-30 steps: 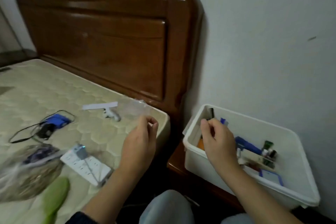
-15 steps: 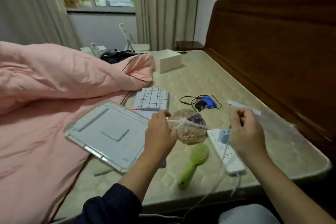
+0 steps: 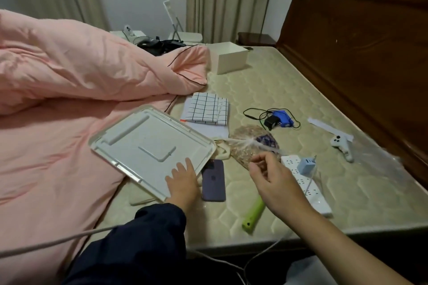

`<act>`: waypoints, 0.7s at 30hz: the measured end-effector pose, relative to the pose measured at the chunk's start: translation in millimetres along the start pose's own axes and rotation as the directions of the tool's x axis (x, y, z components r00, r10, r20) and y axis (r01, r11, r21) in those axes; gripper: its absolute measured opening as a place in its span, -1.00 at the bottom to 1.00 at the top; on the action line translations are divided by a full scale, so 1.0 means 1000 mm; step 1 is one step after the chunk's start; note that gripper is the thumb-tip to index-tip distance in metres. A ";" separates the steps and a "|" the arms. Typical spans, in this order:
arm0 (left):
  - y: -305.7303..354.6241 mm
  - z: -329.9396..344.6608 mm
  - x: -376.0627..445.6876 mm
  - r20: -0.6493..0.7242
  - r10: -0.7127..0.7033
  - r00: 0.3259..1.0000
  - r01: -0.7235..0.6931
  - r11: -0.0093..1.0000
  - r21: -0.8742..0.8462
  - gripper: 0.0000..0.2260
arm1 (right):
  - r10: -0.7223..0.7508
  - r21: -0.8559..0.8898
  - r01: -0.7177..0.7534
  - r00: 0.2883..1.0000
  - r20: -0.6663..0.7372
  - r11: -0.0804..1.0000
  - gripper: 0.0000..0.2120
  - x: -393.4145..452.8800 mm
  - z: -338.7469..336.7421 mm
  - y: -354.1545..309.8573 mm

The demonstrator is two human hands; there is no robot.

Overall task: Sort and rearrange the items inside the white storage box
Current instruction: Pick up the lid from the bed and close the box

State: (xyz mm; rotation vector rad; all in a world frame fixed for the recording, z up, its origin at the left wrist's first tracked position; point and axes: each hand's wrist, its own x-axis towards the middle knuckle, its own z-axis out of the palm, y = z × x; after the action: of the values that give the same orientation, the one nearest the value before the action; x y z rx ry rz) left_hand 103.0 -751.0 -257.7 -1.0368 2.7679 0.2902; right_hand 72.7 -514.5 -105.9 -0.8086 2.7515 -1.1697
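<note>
The white storage box is out of view; its white lid (image 3: 150,146) lies upside down on the bed's edge. My left hand (image 3: 183,180) rests flat on the lid's near corner, fingers straight. My right hand (image 3: 271,173) hovers with loosely curled fingers over the knotted clear bag of brownish bits (image 3: 250,143) and the white power strip (image 3: 310,187); I see nothing in it. A purple phone (image 3: 213,180) lies between my hands. A green brush handle (image 3: 252,215) shows under my right wrist.
On the mattress lie a checked cloth (image 3: 206,110), a blue charger with black cable (image 3: 278,119), a small white gadget (image 3: 340,144), a paper strip (image 3: 324,126), a clear plastic bag (image 3: 375,159) and a white carton (image 3: 229,58). A pink quilt (image 3: 69,76) fills the left; a wooden headboard (image 3: 359,41) stands right.
My view swung from the box to the bed. My left hand dropped onto the lid. The right hand let go of the clear bag, which now lies by the headboard.
</note>
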 end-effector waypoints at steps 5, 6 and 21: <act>-0.002 0.007 -0.001 -0.096 -0.020 0.995 0.021 1.000 0.004 -0.59 | 0.088 -0.017 -0.087 0.996 0.019 0.996 -0.89 0.000 -0.008 0.009; -0.002 0.007 0.000 -0.099 -0.032 0.995 0.031 0.999 -0.008 -0.62 | 0.106 -0.084 -0.104 0.994 0.028 0.991 -0.85 0.000 -0.007 0.011; 0.001 -0.073 0.001 -0.409 -0.016 0.913 0.048 0.997 0.067 -0.50 | 0.255 -0.339 -0.186 0.951 0.173 0.922 -0.18 0.003 -0.012 0.048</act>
State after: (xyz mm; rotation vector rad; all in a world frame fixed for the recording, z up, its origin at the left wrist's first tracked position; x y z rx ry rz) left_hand 94.9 -768.8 -187.8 -1.2458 3.0899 -0.0462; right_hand 45.6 -480.3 -129.8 -0.5794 2.7896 -0.5675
